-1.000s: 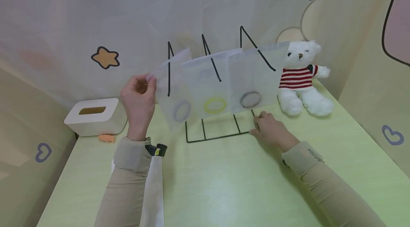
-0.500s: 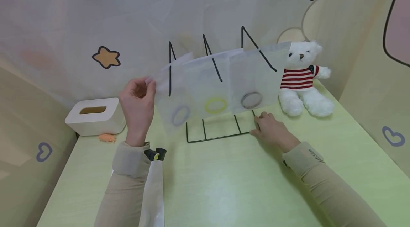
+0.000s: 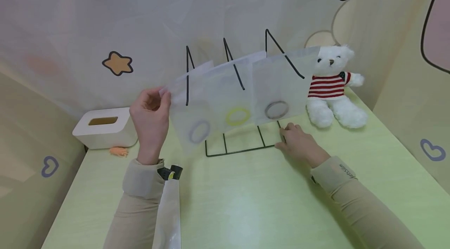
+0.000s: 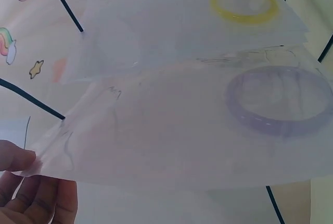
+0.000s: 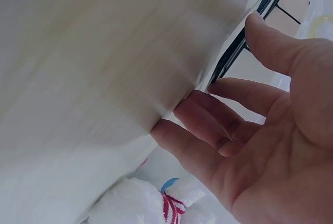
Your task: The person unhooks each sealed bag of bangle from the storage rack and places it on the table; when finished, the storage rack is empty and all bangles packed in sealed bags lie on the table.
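Observation:
My left hand [image 3: 151,114] pinches the upper left corner of a translucent bag [image 4: 145,135] with a lilac bangle [image 4: 239,117] inside. This bag hangs on the left hook of a black wire rack [image 3: 242,150]. Beside it a bag [image 3: 230,85] with a yellow bangle [image 3: 238,125] hangs on the middle hook, and a bag [image 3: 284,81] with a grey bangle [image 3: 275,118] on the right one. My right hand [image 3: 299,143] holds the rack's base at its right front corner, thumb and index finger at the wire, other fingertips at the tabletop [image 5: 104,78].
A white tissue box [image 3: 105,128] stands at the left back, with a small orange figure [image 3: 118,152] before it. A white teddy bear [image 3: 328,85] in a striped shirt sits right of the rack. A patterned cloth backdrop [image 3: 154,15] closes off the back.
My left hand has sunk slightly, and the upper edge of the lilac bangle's bag has come down and now lies flatter. My right hand stays at the rack's base.

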`<state>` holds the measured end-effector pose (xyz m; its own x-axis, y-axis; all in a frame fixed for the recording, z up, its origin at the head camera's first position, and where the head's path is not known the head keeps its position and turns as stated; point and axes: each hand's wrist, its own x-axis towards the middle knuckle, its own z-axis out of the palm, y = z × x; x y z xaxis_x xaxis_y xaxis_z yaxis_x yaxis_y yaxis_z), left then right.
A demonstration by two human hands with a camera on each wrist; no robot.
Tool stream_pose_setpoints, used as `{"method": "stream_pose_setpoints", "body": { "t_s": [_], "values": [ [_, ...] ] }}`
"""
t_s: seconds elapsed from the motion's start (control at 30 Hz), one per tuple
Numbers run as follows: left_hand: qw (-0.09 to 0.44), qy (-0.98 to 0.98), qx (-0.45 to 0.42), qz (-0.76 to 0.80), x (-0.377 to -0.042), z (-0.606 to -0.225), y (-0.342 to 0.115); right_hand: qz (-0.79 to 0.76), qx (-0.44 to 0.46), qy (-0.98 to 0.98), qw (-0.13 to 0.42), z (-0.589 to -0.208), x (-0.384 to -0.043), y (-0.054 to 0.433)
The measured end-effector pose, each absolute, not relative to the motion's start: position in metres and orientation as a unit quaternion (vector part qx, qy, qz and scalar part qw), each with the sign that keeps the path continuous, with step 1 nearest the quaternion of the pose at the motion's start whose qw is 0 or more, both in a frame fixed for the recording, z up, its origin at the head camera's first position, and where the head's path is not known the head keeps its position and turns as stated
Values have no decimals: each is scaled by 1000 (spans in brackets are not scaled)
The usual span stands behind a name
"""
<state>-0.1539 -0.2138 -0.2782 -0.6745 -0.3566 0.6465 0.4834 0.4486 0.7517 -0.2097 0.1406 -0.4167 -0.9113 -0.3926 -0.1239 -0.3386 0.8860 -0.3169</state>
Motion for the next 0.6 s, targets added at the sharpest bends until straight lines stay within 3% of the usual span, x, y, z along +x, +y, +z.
{"method": "stream_pose_setpoints", "body": {
  "t_s": [0.6],
  "values": [
    [403,-739,-47,-538,-144,-276,-212,-147,-194,966,87,-417,-210,141]
  ]
}}
